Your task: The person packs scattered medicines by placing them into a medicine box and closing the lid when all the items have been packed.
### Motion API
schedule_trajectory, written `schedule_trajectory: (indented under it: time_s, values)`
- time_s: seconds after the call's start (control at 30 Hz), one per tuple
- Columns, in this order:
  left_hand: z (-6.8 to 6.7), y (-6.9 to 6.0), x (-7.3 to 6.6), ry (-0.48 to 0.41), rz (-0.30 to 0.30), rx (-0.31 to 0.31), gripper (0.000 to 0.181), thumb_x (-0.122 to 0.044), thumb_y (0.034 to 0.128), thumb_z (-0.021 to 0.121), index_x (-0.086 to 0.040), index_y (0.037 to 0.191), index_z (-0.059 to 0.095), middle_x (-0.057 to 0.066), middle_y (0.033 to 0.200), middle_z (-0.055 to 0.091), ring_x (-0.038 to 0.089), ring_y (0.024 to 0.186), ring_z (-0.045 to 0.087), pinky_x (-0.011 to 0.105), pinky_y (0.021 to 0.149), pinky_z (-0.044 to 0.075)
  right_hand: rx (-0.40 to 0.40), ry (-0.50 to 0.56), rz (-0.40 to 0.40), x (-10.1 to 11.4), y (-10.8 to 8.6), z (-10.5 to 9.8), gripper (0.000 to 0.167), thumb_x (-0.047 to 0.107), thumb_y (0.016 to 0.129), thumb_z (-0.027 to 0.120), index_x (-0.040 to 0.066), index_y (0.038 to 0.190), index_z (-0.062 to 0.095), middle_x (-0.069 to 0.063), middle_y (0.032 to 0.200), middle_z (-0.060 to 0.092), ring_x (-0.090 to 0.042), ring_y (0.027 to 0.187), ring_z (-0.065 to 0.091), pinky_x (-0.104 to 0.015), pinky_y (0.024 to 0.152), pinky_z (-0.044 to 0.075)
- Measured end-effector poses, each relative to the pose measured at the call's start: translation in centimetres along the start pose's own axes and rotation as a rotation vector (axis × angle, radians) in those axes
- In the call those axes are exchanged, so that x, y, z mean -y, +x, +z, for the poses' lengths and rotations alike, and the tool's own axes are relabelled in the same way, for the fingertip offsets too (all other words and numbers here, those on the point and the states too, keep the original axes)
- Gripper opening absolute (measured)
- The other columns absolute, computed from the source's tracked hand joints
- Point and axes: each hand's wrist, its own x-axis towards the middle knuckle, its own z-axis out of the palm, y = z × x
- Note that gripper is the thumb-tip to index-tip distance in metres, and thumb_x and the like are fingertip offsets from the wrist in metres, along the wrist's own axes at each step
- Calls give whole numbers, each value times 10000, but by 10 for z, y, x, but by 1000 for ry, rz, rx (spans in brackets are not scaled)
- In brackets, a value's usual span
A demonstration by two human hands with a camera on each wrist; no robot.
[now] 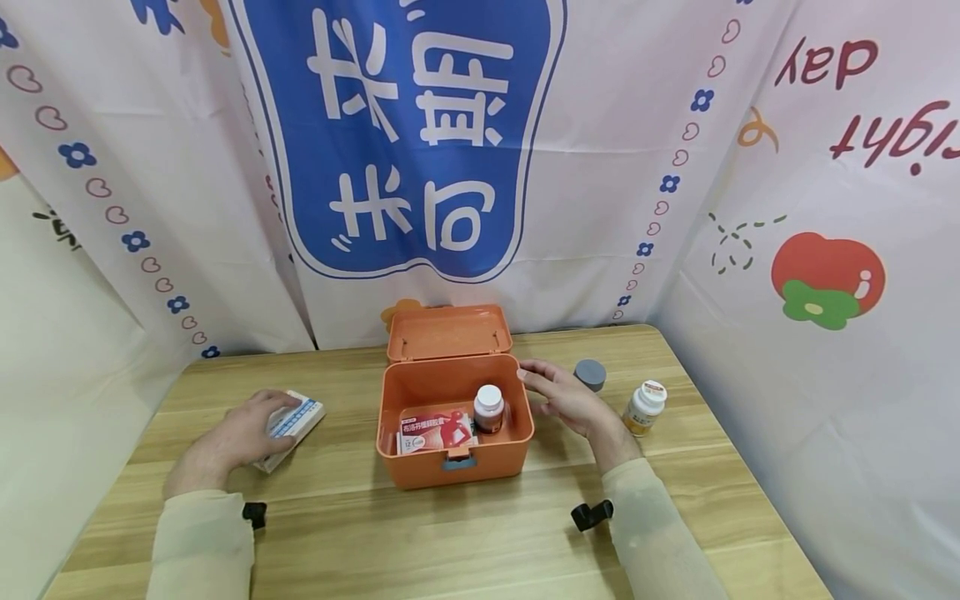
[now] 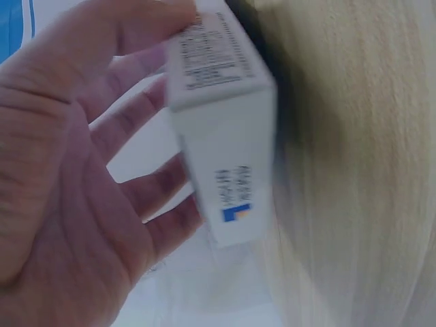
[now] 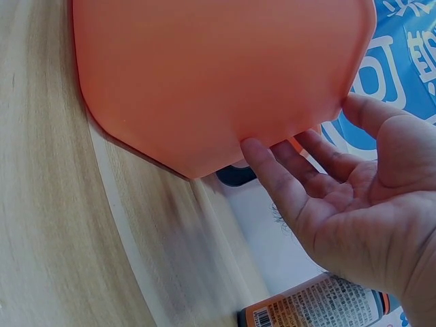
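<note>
Printed curtains [image 1: 405,142] back a wood-grain tabletop [image 1: 337,542] bearing an orange case [image 1: 491,468], its lid [image 1: 450,332] raised at twelve o'clock, a red capsule box [image 1: 435,434] and white-capped bottle [image 1: 489,407] inside. At nine o'clock, the left hand's [image 1: 238,433] grip clasps a white carton [image 1: 306,415]; at three, the right hand's [image 1: 567,400] grip is relaxed, touching the case, a grey-topped container [image 1: 591,375] and yellow-labelled bottle [image 1: 645,410] beyond.

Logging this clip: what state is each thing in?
Orange plastic box: upright, lid open
White-capped plastic bottle inside: upright, capped
Red-and-white cardboard carton: inside box
White-and-blue cardboard carton: visible end closed, held by left hand
White-and-yellow plastic bottle: upright, capped
Grey round object: state unclear
</note>
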Motion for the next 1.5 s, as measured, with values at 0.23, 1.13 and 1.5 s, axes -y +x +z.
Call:
schedule_trajectory:
  time_s: [0.23,1.13,1.5]
  values:
    - [-5,0,-8,12,21,-40,649,-165,1019,887,53,1583,654,473,1686,483,753,1505,497,911,1196,458,0,-3,-1,-1,1,0,584,344,1252,572,63,1757,489,-197,1799,539,-240,1540,606,-304,1093,620]
    - [-31,-4,-77,20,123,-99,741,-249,1012,879,-137,1698,622,247,1813,508,619,1553,523,865,1206,492,-10,-5,7,0,0,0,612,368,1244,581,71,1767,472,-196,1819,522,-388,1696,492,-334,1137,589]
    - [-33,-5,-101,-8,135,-80,714,-299,1057,840,-215,1724,600,170,1852,478,552,1612,466,871,1237,481,-7,2,7,-1,0,0,606,362,1244,579,69,1765,475,-195,1820,519,-381,1691,496,-395,1198,581]
